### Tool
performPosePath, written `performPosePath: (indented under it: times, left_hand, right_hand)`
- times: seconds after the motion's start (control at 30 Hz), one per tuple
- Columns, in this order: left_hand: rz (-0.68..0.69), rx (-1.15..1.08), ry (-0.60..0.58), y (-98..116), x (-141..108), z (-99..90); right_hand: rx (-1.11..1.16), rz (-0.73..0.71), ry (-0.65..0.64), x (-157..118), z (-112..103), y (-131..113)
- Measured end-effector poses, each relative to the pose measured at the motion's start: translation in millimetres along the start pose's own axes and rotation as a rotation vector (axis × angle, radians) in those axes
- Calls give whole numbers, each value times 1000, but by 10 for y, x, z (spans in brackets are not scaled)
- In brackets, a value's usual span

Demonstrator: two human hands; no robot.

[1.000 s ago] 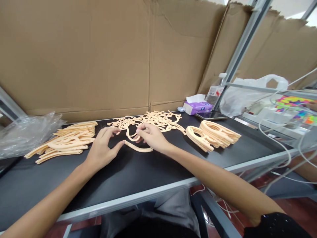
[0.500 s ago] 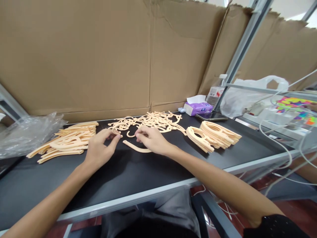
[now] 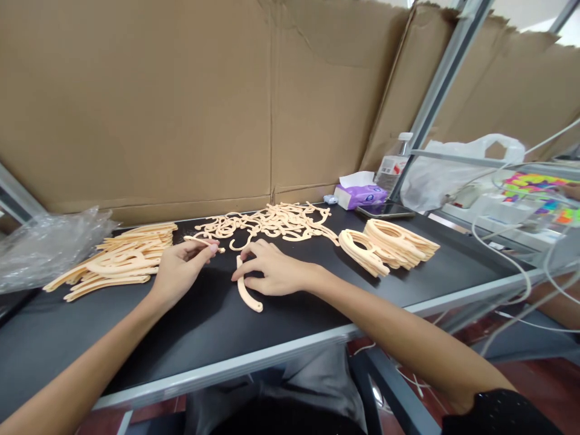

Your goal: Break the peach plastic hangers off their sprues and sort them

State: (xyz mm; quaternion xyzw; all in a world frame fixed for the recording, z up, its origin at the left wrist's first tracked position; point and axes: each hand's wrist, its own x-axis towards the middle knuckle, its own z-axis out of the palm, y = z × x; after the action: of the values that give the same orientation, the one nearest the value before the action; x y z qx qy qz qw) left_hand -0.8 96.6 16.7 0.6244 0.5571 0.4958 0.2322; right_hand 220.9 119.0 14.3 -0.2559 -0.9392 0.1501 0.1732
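Note:
My left hand (image 3: 179, 269) pinches a small cream plastic hanger hook (image 3: 197, 240) between thumb and fingers, holding it just above the black table. My right hand (image 3: 278, 270) has its fingers and thumb around a curved cream hanger arm (image 3: 248, 298), which stands nearly lengthwise to me on the tabletop. Beyond both hands spreads a loose heap of cream hooks (image 3: 276, 222). Beside my left hand lies a pile of hanger arms (image 3: 131, 254). Stacked folded hanger pieces (image 3: 399, 241) rest to the right.
A clear plastic bag (image 3: 58, 244) lies at the far left. Back right are a purple tissue pack (image 3: 362, 196), a phone (image 3: 385, 210), a water bottle (image 3: 394, 166) and white cables. A cardboard wall (image 3: 181, 109) closes off the back; the table's metal edge (image 3: 226, 365) runs in front.
My right hand has come down onto the hanger arm and turned it from crosswise to nearly lengthwise. The hook in my left hand has been turned and now appears edge-on.

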Motion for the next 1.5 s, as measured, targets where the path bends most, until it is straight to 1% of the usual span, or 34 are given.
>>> performPosePath:
  times: [0.1, 0.27, 0.33, 0.43, 0.53, 0.7, 0.77, 0.9, 1.0, 1.13, 1.23, 1.33, 1.43, 1.5]
  left_hand:
    - [51, 107, 38, -4, -1, -1]
    - [198, 245, 15, -55, 0, -8]
    - [231, 264, 16, -69, 4, -16]
    - [200, 267, 19, -65, 10, -33]
    - [139, 226, 2, -47, 12, -39]
    - [22, 131, -103, -17, 6, -20]
    - [12, 127, -129, -4, 7, -18]
    - [3, 125, -170, 0, 29, -25]
    - [-4, 102, -200, -12, 45, -27]
    - [20, 124, -213, -3, 39, -29]
    - [-7, 96, -211, 14, 29, -31]
    - [-57, 3, -186, 12, 27, -29]
    - [-73, -47, -168, -15, 29, -28]
    - [-80, -49, -154, -34, 29, -30]
  right_hand:
    - [-23, 3, 25, -21, -15, 3]
    - [-76, -20, 68, 5, -8, 31]
    - [-88, 19, 104, 18, -16, 28]
    - [-39, 119, 217, 23, -42, 19]
    - [144, 184, 311, 26, -66, 22]
    - [650, 329, 309, 84, -97, 36]
    - [797, 391, 319, 108, -108, 36]
    - [983, 492, 334, 124, -119, 19]
    - [1049, 493, 358, 119, -113, 2]
    - [1059, 378, 513, 122, -105, -1]
    - [984, 331, 604, 126, -112, 16]
    - [830, 299, 609, 117, -119, 39]
    - [673, 298, 553, 103, -113, 62]
    - [636, 324, 521, 99, -105, 71]
